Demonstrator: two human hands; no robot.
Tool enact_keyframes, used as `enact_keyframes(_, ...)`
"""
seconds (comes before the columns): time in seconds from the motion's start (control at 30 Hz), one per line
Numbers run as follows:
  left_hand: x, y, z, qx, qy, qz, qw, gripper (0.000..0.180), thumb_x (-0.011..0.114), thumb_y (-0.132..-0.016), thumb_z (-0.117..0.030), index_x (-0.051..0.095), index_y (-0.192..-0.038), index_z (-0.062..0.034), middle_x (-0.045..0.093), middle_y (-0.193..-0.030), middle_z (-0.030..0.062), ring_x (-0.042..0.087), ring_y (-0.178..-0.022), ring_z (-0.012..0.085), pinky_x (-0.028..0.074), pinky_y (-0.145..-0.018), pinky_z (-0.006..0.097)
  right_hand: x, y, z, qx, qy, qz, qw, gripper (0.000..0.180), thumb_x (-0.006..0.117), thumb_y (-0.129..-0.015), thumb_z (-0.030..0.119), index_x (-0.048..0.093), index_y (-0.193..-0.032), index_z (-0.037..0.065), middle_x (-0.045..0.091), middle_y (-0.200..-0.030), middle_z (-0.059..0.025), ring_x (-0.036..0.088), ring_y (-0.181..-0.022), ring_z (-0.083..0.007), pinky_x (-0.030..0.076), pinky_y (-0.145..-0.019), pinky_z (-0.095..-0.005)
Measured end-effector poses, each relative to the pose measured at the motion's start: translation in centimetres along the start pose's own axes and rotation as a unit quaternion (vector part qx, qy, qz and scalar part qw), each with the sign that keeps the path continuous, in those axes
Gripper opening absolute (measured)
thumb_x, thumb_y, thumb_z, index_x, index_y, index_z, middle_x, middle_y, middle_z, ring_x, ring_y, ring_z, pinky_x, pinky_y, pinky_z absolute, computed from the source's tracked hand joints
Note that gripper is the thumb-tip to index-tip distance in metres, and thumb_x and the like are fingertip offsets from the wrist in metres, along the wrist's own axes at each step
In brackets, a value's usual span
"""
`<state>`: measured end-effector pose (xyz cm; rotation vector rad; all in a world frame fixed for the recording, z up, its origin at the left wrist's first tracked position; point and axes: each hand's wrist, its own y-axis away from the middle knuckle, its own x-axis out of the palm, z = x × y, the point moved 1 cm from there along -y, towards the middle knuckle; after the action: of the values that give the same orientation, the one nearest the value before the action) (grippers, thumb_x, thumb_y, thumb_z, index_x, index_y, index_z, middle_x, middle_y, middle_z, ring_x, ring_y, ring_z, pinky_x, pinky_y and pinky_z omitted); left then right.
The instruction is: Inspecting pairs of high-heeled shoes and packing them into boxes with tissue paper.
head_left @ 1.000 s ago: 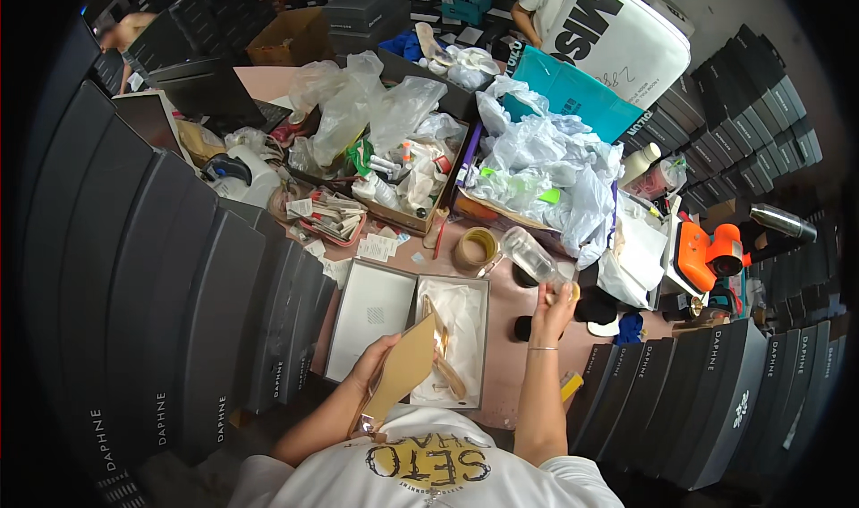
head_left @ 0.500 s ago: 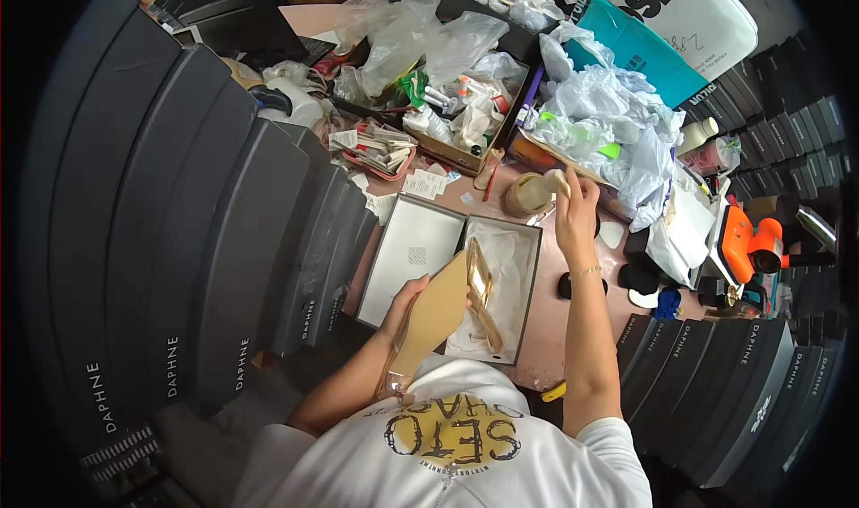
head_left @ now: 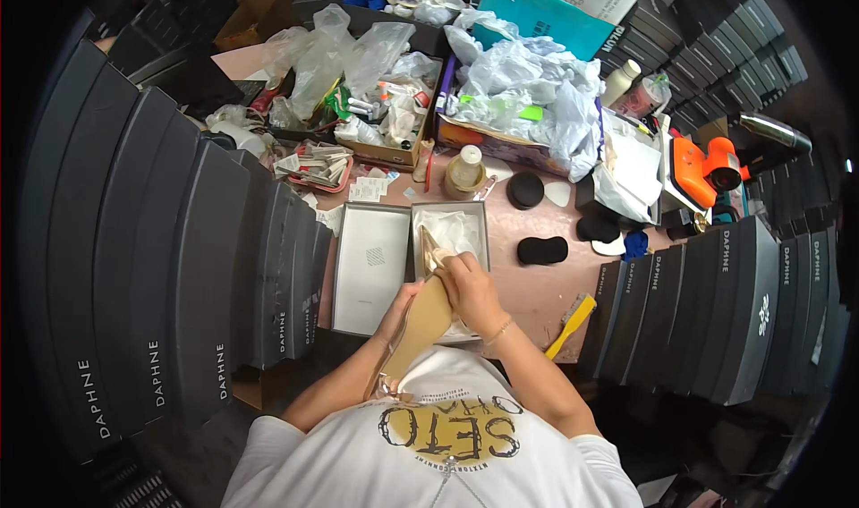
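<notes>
My left hand (head_left: 398,313) grips a shoe (head_left: 419,325) along its side, its tan sole turned up and a clear, shiny strap at the end near my shirt. My right hand (head_left: 470,295) is closed at the shoe's far end, fingers bent over its edge; a small pale cloth-like piece (head_left: 439,256) shows at the fingertips, mostly hidden. Just beyond lies an open grey shoe box (head_left: 484,231) with white tissue paper (head_left: 456,231) and a gold shoe (head_left: 423,241), partly covered by my hands. Its white-lined lid (head_left: 371,266) rests beside it on the left.
A jar (head_left: 463,184) with a white-topped bottle in it stands behind the box. To the right are black sponges (head_left: 542,250) and a yellow-handled brush (head_left: 570,327). Cartons of plastic bags (head_left: 528,79) fill the back. Dark shoe boxes (head_left: 188,266) are stacked on both sides.
My right hand has come down from beside the jar to the shoe's far end, bringing the pale piece with it. My left hand still holds the shoe. The view has shifted.
</notes>
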<state>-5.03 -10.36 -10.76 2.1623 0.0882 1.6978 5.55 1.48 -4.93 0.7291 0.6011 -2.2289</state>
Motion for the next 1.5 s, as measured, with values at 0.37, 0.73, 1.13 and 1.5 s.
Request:
enact_keyframes(0.37,5.1,1.9,-0.7,0.095,-0.106,-0.157,0.977,0.051,0.037,-0.091,-0.043,0.052,-0.118,-0.0022,0.062,-0.094,0.0085,0.06,-0.081,0.017,0.05,-0.071,0.03,0.5,4.9,4.2,-0.135,0.041,0.103,0.985,0.009,0.056,-0.082,0.016,0.049,-0.088,0.012,0.057,-0.07,-0.0076,0.062,-0.062,-0.0263,0.047,-0.049,-0.0381)
enact_keyframes(0.73,4.2,2.9,-0.6,0.121,-0.11,-0.15,0.975,0.054,0.035,-0.092,-0.045,0.048,-0.125,-0.0032,0.059,-0.11,0.0102,0.058,-0.097,0.0204,0.047,-0.087,0.033,0.8,0.5,2.9,-0.107,-0.019,0.018,0.994,0.016,0.06,-0.078,0.017,0.048,-0.084,0.009,0.054,-0.066,-0.0087,0.06,-0.053,-0.0269,0.046,-0.045,-0.0374)
enact_keyframes(1.13,4.8,2.9,-1.1,0.095,-0.026,-0.138,0.985,0.058,0.032,-0.092,-0.046,0.046,-0.129,-0.0024,0.057,-0.117,0.0137,0.057,-0.103,0.0226,0.043,-0.093,0.034,1.0,1.0,6.3,-0.16,0.102,0.161,0.969,0.011,0.056,-0.078,0.013,0.051,-0.087,0.012,0.056,-0.067,-0.0057,0.059,-0.05,-0.0229,0.047,-0.043,-0.0354)
enact_keyframes(1.5,6.7,3.0,-1.2,0.181,-0.113,-0.148,0.966,0.051,0.033,-0.094,-0.04,0.045,-0.128,-0.0044,0.058,-0.108,0.0089,0.057,-0.094,0.0168,0.046,-0.083,0.03,0.5,-2.1,5.8,-0.112,0.097,0.081,0.986,0.015,0.056,-0.085,0.018,0.05,-0.08,0.005,0.057,-0.065,-0.0134,0.059,-0.053,-0.0325,0.047,-0.045,-0.0389)
